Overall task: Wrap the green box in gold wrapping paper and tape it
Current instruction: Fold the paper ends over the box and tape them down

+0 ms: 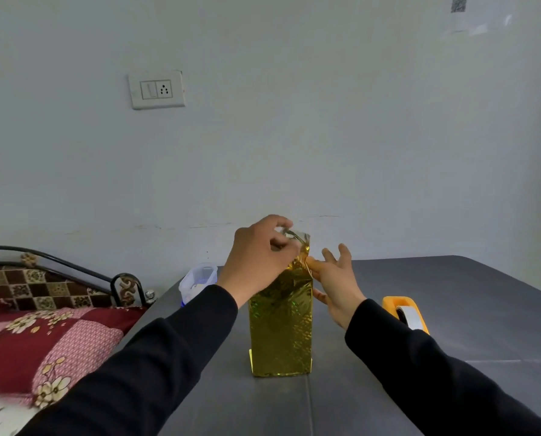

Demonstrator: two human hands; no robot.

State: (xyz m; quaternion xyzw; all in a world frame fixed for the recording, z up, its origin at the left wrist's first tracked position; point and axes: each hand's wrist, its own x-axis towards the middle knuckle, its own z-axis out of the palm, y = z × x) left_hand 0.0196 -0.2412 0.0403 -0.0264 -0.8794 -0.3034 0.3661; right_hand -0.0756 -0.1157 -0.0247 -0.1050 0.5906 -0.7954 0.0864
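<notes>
A tall box stands upright in the middle of the grey table, covered all over in shiny gold wrapping paper (280, 328); no green shows. My left hand (259, 256) is at the top of the box, pinching the loose upper flap of the paper. My right hand (335, 278) is at the top right corner, fingers spread, its fingertips pressing against the paper. An orange tape dispenser (406, 311) with a white roll lies on the table to the right, partly hidden behind my right sleeve.
The grey table (451, 297) runs back to a pale wall. A clear plastic container (198, 280) sits at the table's far left edge. A bed with a red floral cover (42, 341) and a metal headboard stands to the left.
</notes>
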